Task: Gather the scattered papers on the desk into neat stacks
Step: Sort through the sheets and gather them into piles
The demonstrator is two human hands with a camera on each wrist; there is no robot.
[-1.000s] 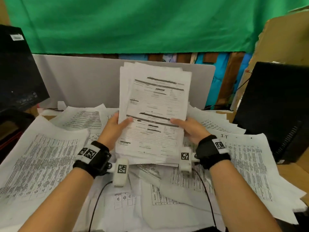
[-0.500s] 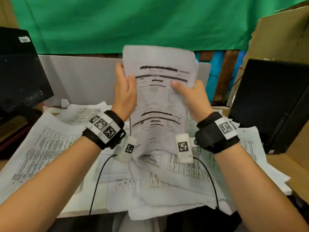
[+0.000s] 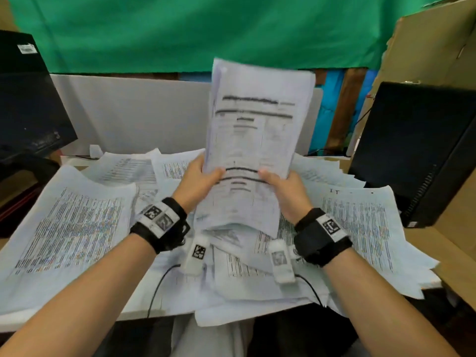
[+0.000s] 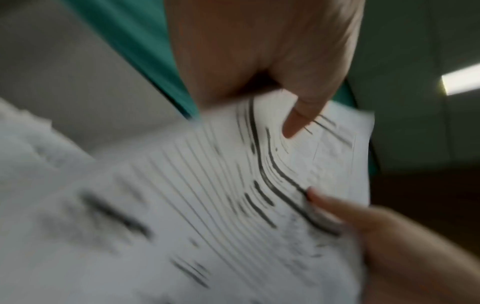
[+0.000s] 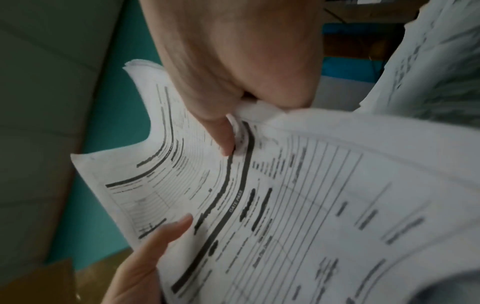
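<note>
Both hands, the left hand (image 3: 199, 180) and the right hand (image 3: 284, 193), clamp the side edges of an upright sheaf of white printed forms (image 3: 255, 140), held above the desk's scattered printed sheets (image 3: 74, 225); loosen slightly, tap its bottom edge squarely on those sheets so pages align

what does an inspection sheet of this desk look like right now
surface: desk almost fully covered; only a front strip shows.
job's things: bundle of papers held upright above the desk; loose sheets spread unevenly beneath.
clutter: small white object at the back.
grip: left hand and right hand each pinch a side of the bundle, thumbs in front.
cables: black wires trail from the wrist cameras.
surroundings: green cloth, grey divider, black computer tower, cardboard.
</note>
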